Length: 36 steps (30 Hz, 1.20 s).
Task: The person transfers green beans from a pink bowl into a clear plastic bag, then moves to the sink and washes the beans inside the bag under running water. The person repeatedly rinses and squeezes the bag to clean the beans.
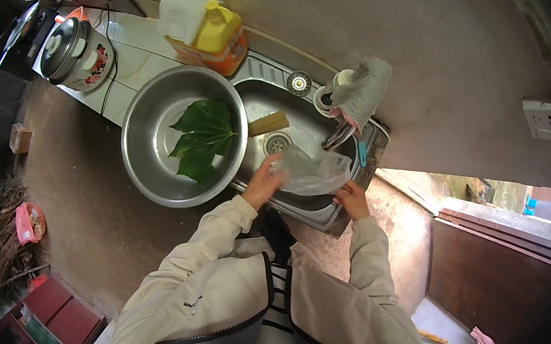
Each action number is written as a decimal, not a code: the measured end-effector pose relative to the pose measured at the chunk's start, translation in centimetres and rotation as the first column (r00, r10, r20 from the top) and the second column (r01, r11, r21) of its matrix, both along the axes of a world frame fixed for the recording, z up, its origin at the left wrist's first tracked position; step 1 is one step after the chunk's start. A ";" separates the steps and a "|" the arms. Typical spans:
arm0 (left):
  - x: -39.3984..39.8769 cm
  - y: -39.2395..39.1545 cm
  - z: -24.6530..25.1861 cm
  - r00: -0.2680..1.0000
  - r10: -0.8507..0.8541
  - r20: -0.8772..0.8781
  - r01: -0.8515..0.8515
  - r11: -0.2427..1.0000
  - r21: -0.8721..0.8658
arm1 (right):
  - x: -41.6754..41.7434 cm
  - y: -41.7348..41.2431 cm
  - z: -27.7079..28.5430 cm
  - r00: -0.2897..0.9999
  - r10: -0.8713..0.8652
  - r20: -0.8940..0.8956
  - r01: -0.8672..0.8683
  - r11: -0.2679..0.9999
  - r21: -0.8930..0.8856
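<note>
A clear plastic bag (314, 178) is stretched between my hands above the right part of a stainless steel sink (260, 97). My left hand (265, 181) grips its left end, the fingers slightly blurred. With fingertips closed on its right edge, my right hand (352, 199) is by the sink's front right corner. To the left, a large steel basin (145, 152) overlaps the sink's rim and holds a big green lobed leaf (203, 134). In the sink, a yellowish-brown strip (269, 124) lies beside the drain strainer (276, 143). Whether the bag holds anything is unclear.
A tap (339, 134) reaches over the sink, near a grey cloth (363, 86) and a teal-handled tool (361, 153). Behind the basin stand a yellow pump jug (217, 30) and an orange container (234, 54). A rice cooker (79, 54) sits on the tiled counter (137, 39).
</note>
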<state>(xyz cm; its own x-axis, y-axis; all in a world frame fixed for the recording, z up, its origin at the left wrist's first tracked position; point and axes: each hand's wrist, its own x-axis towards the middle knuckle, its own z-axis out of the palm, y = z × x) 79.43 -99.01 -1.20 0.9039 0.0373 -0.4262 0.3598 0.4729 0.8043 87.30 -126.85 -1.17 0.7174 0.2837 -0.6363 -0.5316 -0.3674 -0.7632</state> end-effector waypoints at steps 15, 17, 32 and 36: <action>1.1 0.0 -2.9 0.892 0.398 -0.213 -0.383 0.917 0.108 | 3.1 2.6 -1.6 0.809 -0.371 -0.455 0.585 0.587 0.560; 1.8 0.6 0.3 0.832 0.465 -0.303 -0.518 0.847 -0.122 | 3.7 3.4 0.8 0.731 -0.378 -0.568 0.672 0.541 0.505; 2.7 2.2 3.1 0.941 0.205 -0.269 -0.179 0.977 0.118 | 2.4 7.5 2.1 0.837 -0.351 -0.420 0.533 0.701 0.474; 3.0 3.3 2.9 0.945 0.224 -0.240 -0.217 0.975 0.054 | 0.9 10.3 7.9 0.890 -0.347 -0.295 0.448 0.782 0.432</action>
